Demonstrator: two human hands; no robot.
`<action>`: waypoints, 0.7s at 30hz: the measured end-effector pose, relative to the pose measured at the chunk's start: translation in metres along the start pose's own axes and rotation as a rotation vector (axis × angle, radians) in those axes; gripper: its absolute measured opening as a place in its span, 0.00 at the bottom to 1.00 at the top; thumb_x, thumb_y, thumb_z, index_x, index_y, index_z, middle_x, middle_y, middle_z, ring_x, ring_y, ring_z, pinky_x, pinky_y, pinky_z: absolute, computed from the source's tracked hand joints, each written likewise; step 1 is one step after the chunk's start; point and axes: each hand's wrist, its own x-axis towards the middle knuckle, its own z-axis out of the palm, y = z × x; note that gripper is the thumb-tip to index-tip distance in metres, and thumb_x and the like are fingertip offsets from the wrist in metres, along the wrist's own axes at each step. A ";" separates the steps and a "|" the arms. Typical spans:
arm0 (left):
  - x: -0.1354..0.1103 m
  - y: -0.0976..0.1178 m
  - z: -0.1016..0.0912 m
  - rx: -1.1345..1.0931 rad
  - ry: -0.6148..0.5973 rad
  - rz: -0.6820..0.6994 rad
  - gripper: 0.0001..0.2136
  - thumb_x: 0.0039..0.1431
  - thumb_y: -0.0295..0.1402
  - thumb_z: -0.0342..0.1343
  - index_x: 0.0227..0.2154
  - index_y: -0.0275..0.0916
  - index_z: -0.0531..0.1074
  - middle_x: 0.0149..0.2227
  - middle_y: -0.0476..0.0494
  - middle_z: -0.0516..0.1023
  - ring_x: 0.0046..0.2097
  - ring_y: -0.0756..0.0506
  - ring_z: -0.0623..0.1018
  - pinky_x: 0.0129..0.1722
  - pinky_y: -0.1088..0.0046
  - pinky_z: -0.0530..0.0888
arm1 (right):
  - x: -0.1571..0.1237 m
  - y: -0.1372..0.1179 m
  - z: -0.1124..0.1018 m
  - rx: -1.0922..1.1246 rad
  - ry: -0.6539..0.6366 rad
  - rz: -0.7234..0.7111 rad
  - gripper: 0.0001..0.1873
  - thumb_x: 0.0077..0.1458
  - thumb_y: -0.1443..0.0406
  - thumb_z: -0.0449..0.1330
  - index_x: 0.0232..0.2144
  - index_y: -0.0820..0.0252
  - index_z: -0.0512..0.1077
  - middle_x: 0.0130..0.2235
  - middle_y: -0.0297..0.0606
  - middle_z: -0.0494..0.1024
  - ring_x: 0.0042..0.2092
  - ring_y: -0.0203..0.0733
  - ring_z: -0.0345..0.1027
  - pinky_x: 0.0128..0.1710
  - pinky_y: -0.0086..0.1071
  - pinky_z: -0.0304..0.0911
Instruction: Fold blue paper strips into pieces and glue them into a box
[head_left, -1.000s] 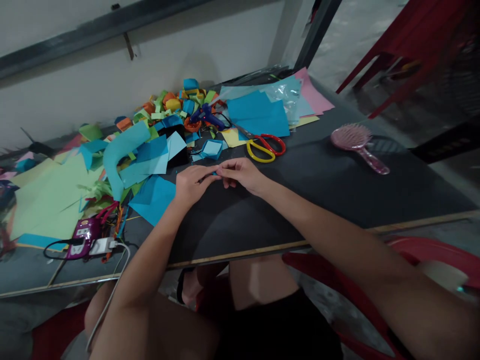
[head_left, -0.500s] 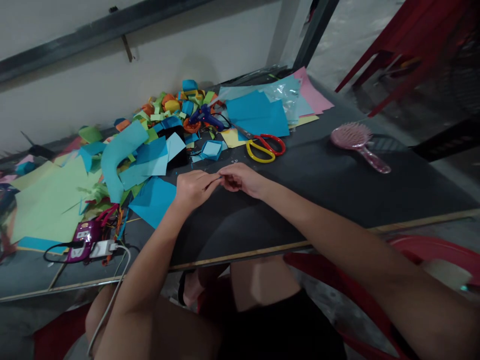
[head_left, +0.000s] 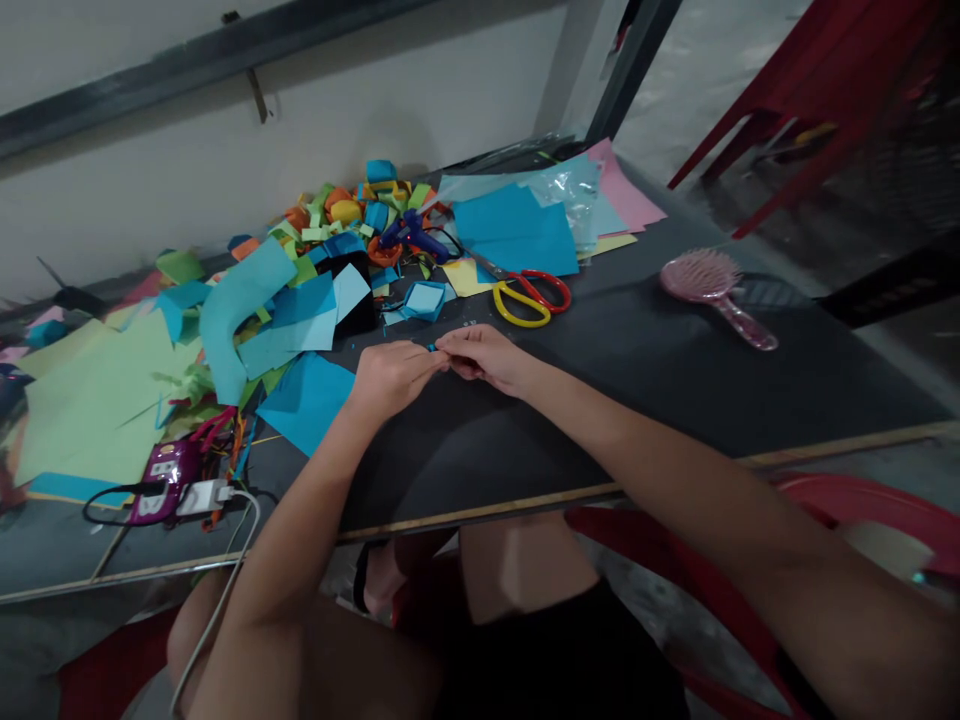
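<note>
The left hand (head_left: pixel 394 378) and right hand (head_left: pixel 484 357) share a pinching grip on a small blue piece (head_left: pixel 433 347) over the worktop (head_left: pixel 637 350), where light, even pressure should keep it steady.

Hairbrush (head_left: pixel 701 277) on desk (head_left: pixel 645 350), bristles up | scissors (head_left: pixel 516 281) left of it, red and yellow handles | purple power strip (head_left: pixel 174 465), white charger (head_left: pixel 201 497) beside | red chair (head_left: pixel 847 90) upper right | wall (head_left: pixel 337 110) behind desk

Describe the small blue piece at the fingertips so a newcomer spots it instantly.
Over the dark grey tabletop, the left hand and right hand meet mid-picture. The small blue piece peeks out between them, far smaller than the flat blue paper sheets.
</note>
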 end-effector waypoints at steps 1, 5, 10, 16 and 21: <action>-0.001 -0.001 0.000 0.017 0.005 0.008 0.15 0.68 0.34 0.47 0.32 0.41 0.79 0.28 0.47 0.81 0.30 0.51 0.78 0.30 0.77 0.68 | 0.000 0.001 0.000 0.003 0.012 -0.015 0.21 0.34 0.52 0.71 0.20 0.63 0.73 0.19 0.32 0.72 0.16 0.24 0.50 0.15 0.24 0.38; -0.003 0.003 0.001 0.043 0.095 0.066 0.13 0.67 0.33 0.49 0.34 0.43 0.80 0.25 0.49 0.80 0.26 0.53 0.76 0.26 0.77 0.67 | 0.000 0.002 0.004 0.021 0.137 -0.092 0.24 0.32 0.49 0.72 0.22 0.63 0.74 0.18 0.30 0.69 0.18 0.24 0.50 0.16 0.24 0.40; 0.000 0.013 0.001 -0.015 0.303 -0.108 0.08 0.62 0.38 0.57 0.36 0.41 0.79 0.24 0.50 0.80 0.27 0.51 0.77 0.31 0.76 0.72 | 0.000 0.005 0.006 -0.028 0.204 -0.189 0.24 0.37 0.48 0.70 0.25 0.63 0.75 0.16 0.27 0.65 0.19 0.26 0.50 0.18 0.26 0.45; 0.003 0.005 0.003 -0.012 0.273 -0.226 0.16 0.59 0.45 0.59 0.44 0.40 0.77 0.41 0.41 0.82 0.43 0.44 0.80 0.43 0.66 0.77 | 0.006 0.014 0.002 -0.127 0.149 -0.300 0.24 0.44 0.46 0.65 0.24 0.62 0.72 0.15 0.25 0.62 0.18 0.26 0.50 0.19 0.26 0.45; 0.000 0.003 0.010 -0.040 0.227 -0.225 0.13 0.63 0.42 0.55 0.43 0.39 0.77 0.39 0.41 0.83 0.41 0.45 0.81 0.42 0.68 0.76 | 0.005 0.010 0.000 -0.166 0.107 -0.301 0.27 0.45 0.43 0.64 0.21 0.61 0.68 0.15 0.26 0.62 0.18 0.26 0.51 0.18 0.25 0.46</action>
